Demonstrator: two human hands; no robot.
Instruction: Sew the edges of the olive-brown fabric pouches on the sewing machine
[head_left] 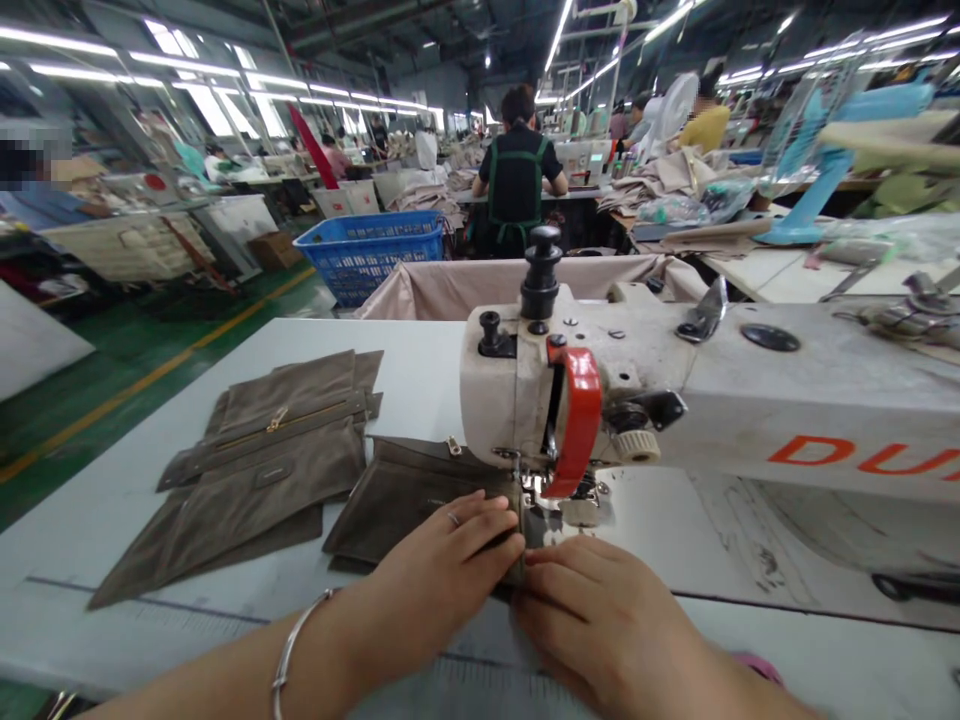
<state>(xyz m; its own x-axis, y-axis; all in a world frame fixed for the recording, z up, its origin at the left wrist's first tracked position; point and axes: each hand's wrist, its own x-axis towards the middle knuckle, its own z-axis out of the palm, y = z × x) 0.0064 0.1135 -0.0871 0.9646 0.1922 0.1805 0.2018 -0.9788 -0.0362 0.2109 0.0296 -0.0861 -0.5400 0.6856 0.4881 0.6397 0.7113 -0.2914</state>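
A dark brown fabric pouch (397,505) with a small zipper pull lies on the white table, its right edge by the presser foot (536,490) of a sewing machine (705,375). My left hand (442,560) rests on this pouch, fingers stretched flat near that edge. Just to its right, my right hand (600,620) has its fingers bent and closed on the pouch's near right corner. The corner itself is mostly hidden by my fingers. Left of these, several similar brown zippered pouches (300,460) lie in an overlapping pile.
A red guard (577,420) fronts the machine's needle area. Beyond the white table (409,365) stand a cloth-lined bin (457,290) and a blue plastic basket (367,250). A person (519,170) sits ahead, back turned. A blue fan (821,180) stands at the right.
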